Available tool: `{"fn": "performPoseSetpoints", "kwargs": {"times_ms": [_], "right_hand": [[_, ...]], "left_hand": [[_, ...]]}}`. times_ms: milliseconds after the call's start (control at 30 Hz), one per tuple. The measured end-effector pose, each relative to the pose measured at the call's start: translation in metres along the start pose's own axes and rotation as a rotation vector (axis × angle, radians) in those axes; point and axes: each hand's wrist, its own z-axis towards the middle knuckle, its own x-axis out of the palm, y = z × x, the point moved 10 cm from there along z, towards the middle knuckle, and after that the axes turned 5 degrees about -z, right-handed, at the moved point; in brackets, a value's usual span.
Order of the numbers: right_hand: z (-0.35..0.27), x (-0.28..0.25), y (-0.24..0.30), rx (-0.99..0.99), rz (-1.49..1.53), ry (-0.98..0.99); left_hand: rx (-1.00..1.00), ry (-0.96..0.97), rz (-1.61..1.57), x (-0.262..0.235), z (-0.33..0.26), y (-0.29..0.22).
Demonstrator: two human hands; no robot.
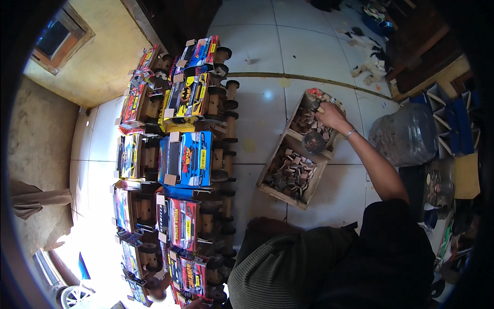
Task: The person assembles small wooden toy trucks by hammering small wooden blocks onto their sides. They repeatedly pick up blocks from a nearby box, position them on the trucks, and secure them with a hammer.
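My right hand [332,116], with a silver band at the wrist, reaches into the far compartment of a wooden crate [282,197]. Its fingers are closed around a small pale piece; what it is does not show clearly. Small brown and grey wooden-looking chips [292,172] fill the near compartment, and similar ones lie around the hand. A dark round disc or tin [314,142] sits by the crate's divider. At the lower edge, beside the toy trucks, a bit of skin [195,304] may be my left hand; its fingers are hidden.
Two rows of printed cardboard toy trucks [186,159] on wooden wheels stand left of the crate. A black-and-white cat [371,57] lies at the far right. Right of the crate is a large clear plastic container [403,135]. A grey ribbed knit [278,262] covers the lower middle.
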Motion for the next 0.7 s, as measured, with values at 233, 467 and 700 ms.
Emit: {"fn": "performPoseSetpoints", "kwargs": {"times_ms": [233, 467, 700], "right_hand": [[-0.004, 0.003, -0.011, 0.236, 0.476, 0.180], [-0.034, -0.067, 0.044, 0.033, 0.118, -0.103], [-0.108, -0.096, 0.174, -0.296, 0.075, 0.319]], "left_hand": [[0.039, -0.011, -0.019, -0.001, 0.000, -0.003], [0.056, 0.030, 0.045, -0.001, -0.006, 0.006], [0.060, 0.045, 0.045, -0.001, 0.000, 0.006]]}}
